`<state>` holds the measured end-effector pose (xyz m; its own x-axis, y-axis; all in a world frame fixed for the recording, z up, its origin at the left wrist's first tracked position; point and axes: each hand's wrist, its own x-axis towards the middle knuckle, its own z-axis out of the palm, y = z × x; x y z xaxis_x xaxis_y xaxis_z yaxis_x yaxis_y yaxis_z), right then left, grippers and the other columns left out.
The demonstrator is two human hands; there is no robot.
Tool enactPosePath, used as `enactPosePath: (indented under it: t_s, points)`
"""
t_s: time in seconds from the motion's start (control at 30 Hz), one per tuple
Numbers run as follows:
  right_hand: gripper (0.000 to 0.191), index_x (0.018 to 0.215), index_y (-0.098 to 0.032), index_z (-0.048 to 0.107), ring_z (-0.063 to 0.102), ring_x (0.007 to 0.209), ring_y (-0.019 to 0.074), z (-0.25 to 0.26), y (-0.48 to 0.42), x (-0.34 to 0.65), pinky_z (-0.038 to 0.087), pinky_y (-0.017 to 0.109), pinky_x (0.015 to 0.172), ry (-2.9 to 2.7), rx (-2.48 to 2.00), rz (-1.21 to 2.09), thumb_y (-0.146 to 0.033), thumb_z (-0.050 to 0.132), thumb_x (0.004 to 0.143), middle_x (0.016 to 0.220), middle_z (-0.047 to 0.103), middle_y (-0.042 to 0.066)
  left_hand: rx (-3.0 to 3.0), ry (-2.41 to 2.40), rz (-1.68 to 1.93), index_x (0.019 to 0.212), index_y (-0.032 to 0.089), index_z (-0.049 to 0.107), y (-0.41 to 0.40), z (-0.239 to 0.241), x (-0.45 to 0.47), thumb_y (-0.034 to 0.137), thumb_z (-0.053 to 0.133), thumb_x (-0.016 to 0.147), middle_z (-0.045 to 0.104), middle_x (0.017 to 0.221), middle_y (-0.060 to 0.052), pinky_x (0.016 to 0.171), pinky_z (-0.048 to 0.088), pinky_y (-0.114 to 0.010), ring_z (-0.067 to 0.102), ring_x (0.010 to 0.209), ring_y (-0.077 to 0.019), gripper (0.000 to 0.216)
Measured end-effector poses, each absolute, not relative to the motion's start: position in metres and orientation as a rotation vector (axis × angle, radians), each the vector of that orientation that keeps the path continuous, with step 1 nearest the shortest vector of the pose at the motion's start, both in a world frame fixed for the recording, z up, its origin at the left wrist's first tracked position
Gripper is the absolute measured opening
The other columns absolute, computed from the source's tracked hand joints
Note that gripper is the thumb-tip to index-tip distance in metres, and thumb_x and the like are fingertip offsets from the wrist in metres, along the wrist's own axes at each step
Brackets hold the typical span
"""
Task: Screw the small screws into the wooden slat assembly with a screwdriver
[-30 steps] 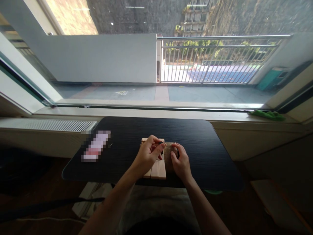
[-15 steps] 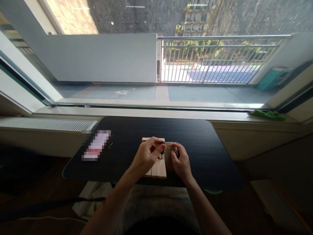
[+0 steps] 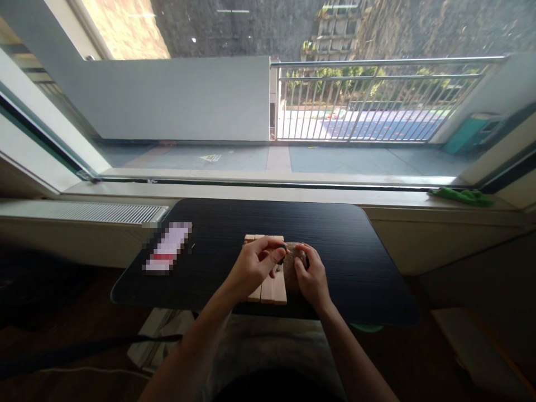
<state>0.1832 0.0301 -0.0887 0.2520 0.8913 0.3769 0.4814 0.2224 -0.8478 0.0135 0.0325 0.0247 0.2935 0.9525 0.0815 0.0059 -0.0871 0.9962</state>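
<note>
My left hand [image 3: 256, 263] is closed, thumb and fingers pinching a small black-handled tool [image 3: 283, 249] that looks like a stubby screwdriver. It is held over pale wooden strips [image 3: 273, 289] lying side by side on the dark table. A small metallic bit [image 3: 278, 268] shows just below the fingers; whether it belongs to the tool I cannot tell. Against the strips' right side lies a brown, speckled, rough-looking piece [image 3: 294, 268]. My right hand [image 3: 312, 274] has its fingers curled over that piece's right side. Something dark shows between its thumb and fingers, too small to name.
The black table [image 3: 355, 268] has rounded corners. A blurred pink-and-white item [image 3: 170, 245] lies at its left, with a tiny light sliver [image 3: 193, 247] beside it. A green cloth [image 3: 460, 196] is on the windowsill, and a radiator [image 3: 104, 212] stands left of the table.
The tool's black handle has tilted and moved slightly right in my left fingers. My right hand keeps its place on the brown piece. The whole view has shifted a little.
</note>
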Motion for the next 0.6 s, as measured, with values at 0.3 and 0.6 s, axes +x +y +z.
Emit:
enactPosePath:
  t_s: [0.3,0.6]
  points:
    - [0.029,0.106,-0.021,0.068,0.061,0.116,0.0291,-0.0869,0.0298,0.1818,0.046,0.049,0.104,-1.382,-1.420,0.467,-0.023,0.052,0.082,0.118,0.068,0.012,1.373,0.890,0.936,0.096,0.014,0.070,0.0357,0.0253,0.0103,0.056,0.074,0.078,0.066,0.072,-0.002,0.041,0.042,-0.020,0.047,0.043,-0.0058,0.046]
    - [0.028,0.106,-0.021,0.068,0.061,0.115,0.0289,-0.0883,0.0302,0.1824,0.046,0.050,0.104,-1.383,-1.408,0.460,-0.024,0.054,0.082,0.117,0.069,0.012,1.377,0.803,0.795,0.095,0.013,0.069,0.0352,0.0249,0.0098,0.060,0.071,0.080,0.065,0.076,-0.003,0.038,0.035,-0.018,0.047,0.039,-0.0039,0.049]
